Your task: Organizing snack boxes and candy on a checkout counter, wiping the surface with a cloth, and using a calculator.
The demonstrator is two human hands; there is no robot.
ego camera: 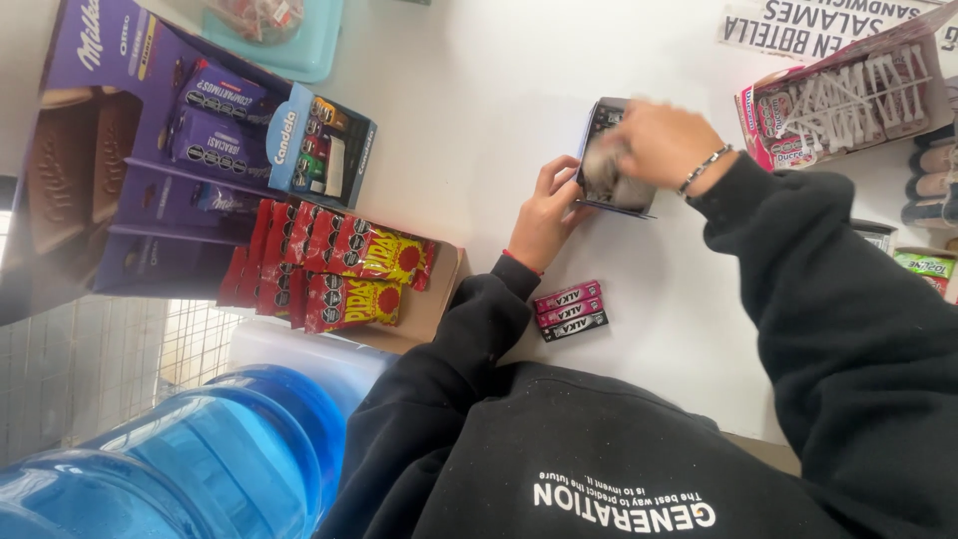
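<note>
Left hand (547,215) rests on white counter (479,110), fingers curled, fingertips against left edge of small dark display box (611,160); steadies box, grip loose. Right hand (659,145) sits over box top, blurred; fingers bent around something grey w/ box, but exact item and how tight the grip is cannot be told. Metal bracelet (704,170) on right wrist; thin red band on left wrist. Both arms in black sleeves.

Nearest to camera: black sweatshirt (599,449) w/ white print, and large blue water jug (200,459) at lower left. Just beyond sleeves, three slim candy packs (571,311) lie side by side on counter: two pink, one dark. Packs are near left forearm, apart from both hands.

Mid range, left: cardboard tray (434,299) holding red snack bags (339,269) w/ yellow lettering, stacked in rows. Dark display box stands approx. counter centre, between both hands.

Farther left: tall purple chocolate display (120,150) w/ purple packs on shelves; small blue open carton (319,145) of mixed items just beside it. Far right: pink carton (848,95) w/ white grid divider, open top. Beyond, at top edge: teal tray (299,45) and printed white sign (798,25).
</note>
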